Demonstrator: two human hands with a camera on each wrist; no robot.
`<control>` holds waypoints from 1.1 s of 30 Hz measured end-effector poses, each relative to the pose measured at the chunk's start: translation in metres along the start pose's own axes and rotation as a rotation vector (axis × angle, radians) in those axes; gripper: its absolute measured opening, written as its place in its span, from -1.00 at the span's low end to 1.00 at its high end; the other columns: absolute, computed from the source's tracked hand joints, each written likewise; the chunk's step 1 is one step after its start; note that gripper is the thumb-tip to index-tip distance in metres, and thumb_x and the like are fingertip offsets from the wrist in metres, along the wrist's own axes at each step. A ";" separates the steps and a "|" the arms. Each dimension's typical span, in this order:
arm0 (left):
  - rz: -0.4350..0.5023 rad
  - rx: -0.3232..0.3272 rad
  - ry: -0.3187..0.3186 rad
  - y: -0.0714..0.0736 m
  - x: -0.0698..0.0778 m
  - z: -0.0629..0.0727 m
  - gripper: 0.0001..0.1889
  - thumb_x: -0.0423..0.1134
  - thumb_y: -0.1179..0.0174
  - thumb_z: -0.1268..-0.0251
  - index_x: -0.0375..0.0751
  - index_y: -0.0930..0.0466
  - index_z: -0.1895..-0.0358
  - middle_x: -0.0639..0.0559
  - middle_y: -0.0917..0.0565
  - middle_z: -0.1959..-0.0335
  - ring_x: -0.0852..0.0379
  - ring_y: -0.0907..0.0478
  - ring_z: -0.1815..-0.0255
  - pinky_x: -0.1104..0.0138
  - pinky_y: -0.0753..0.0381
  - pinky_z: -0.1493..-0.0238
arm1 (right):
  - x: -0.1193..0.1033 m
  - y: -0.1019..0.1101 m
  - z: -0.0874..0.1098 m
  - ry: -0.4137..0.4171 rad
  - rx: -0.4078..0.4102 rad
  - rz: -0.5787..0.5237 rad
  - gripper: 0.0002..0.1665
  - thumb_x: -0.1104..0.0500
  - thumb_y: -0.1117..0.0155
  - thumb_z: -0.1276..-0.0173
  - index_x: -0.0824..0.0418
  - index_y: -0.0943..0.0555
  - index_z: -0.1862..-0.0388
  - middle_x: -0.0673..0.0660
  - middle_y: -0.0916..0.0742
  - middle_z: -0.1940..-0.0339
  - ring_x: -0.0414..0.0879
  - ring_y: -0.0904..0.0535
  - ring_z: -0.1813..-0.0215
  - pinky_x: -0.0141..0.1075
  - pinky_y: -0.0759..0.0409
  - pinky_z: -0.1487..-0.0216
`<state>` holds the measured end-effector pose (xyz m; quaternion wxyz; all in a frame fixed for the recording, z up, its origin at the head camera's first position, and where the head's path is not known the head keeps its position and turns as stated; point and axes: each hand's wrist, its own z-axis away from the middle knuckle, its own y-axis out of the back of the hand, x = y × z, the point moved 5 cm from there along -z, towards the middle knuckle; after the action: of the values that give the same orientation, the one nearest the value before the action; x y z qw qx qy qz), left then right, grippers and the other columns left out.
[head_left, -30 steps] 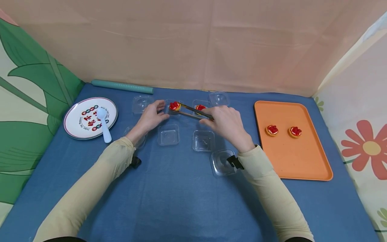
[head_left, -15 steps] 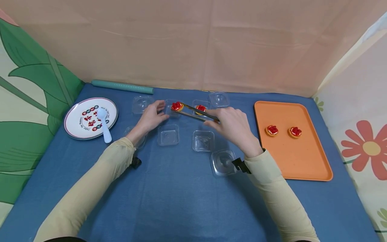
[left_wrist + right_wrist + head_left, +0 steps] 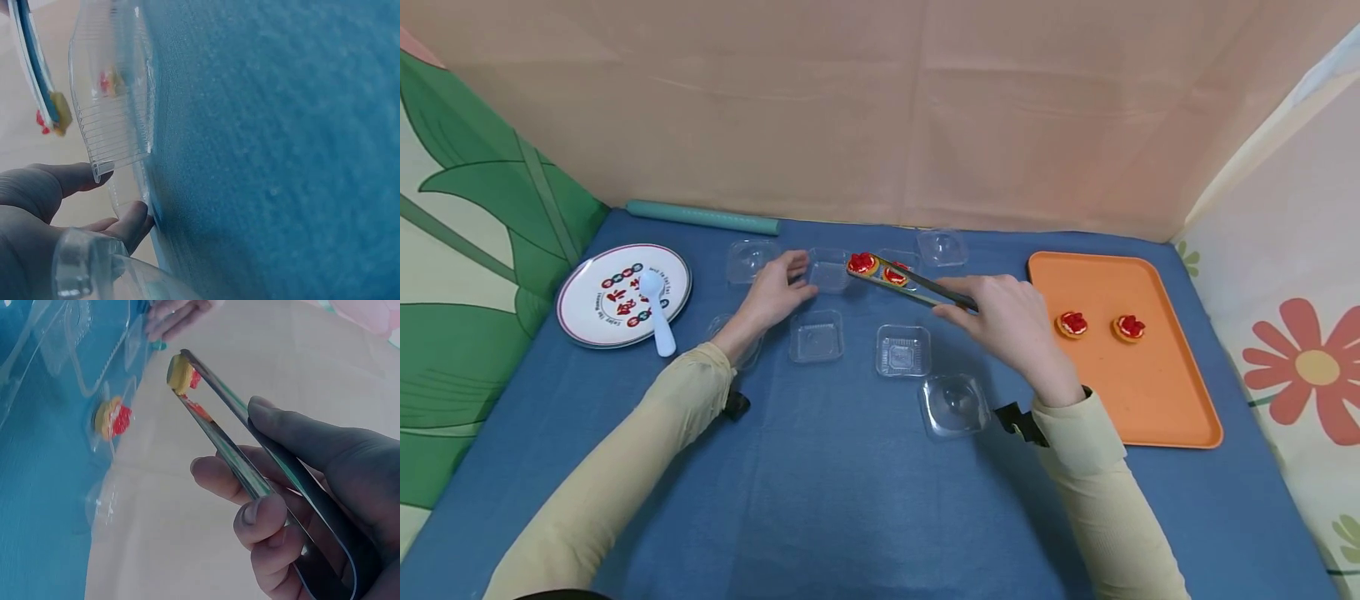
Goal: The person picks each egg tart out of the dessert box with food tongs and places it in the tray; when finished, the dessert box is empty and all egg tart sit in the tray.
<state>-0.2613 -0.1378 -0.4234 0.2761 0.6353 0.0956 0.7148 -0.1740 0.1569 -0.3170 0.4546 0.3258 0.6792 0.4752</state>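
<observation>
My right hand (image 3: 1011,321) grips metal tongs (image 3: 240,464), their tips pinching a small tart (image 3: 180,374) with a red topping. In the head view this tart hangs between two clear plastic boxes at the back. A second red-topped tart (image 3: 896,272) sits in the right one of these, partly behind the tongs. My left hand (image 3: 778,292) reaches to the left clear box (image 3: 829,271), its fingers fairly straight. In the left wrist view the thumb lies right at that box's corner, and the held tart is raised above its rim.
Several clear boxes stand around, including a front-left one (image 3: 817,337) and a front-right one (image 3: 903,350). Two more tarts lie on an orange tray (image 3: 1150,408) at right. At left is a white plate (image 3: 587,292) with a spoon (image 3: 658,312); a teal roller (image 3: 703,216) lies behind.
My right hand has moved right and toward me with the tongs, carrying the pinched tart away from over the left back box. My left hand has stayed in place.
</observation>
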 end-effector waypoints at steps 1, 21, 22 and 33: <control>0.001 0.001 0.001 0.000 0.000 0.000 -0.28 -0.45 -0.21 -0.59 -0.46 -0.10 -0.67 -0.37 -0.27 -0.64 -0.26 -0.31 -0.61 0.07 -0.46 -0.56 | 0.002 0.001 0.001 -0.002 0.003 -0.002 -0.51 -0.05 -0.57 -0.42 0.05 -0.80 -0.27 -0.04 -0.61 0.63 -0.08 -0.34 0.63 -0.28 -0.09 0.68; 0.004 -0.012 -0.020 -0.001 -0.001 0.002 -0.29 -0.42 -0.20 -0.62 -0.45 -0.10 -0.67 -0.37 -0.25 -0.64 -0.26 -0.29 -0.62 0.07 -0.47 -0.56 | 0.033 0.020 0.046 -0.072 0.024 -0.035 -0.48 0.00 -0.54 -0.45 0.17 -0.75 -0.32 -0.03 -0.31 0.76 -0.10 -0.13 0.72 -0.32 -0.01 0.66; 0.004 -0.011 -0.020 0.000 -0.001 0.002 -0.29 -0.41 -0.20 -0.62 -0.44 -0.10 -0.67 -0.36 -0.26 -0.64 -0.26 -0.29 -0.62 0.07 -0.47 -0.56 | 0.035 0.022 0.049 -0.076 0.029 -0.034 -0.47 0.00 -0.54 -0.45 0.18 -0.75 -0.31 -0.03 -0.29 0.76 -0.11 -0.11 0.72 -0.32 0.00 0.66; 0.001 -0.005 -0.019 0.000 0.000 0.003 -0.29 -0.39 -0.19 -0.64 -0.44 -0.09 -0.68 -0.36 -0.25 -0.65 -0.25 -0.29 -0.62 0.06 -0.46 -0.56 | 0.065 0.035 0.080 -0.151 0.058 -0.011 -0.44 0.00 -0.53 -0.47 0.27 -0.73 -0.32 -0.04 -0.42 0.71 -0.07 -0.13 0.70 -0.29 0.01 0.66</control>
<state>-0.2586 -0.1389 -0.4229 0.2784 0.6415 0.0909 0.7090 -0.1241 0.2535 -0.3153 0.4975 0.3701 0.6583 0.4267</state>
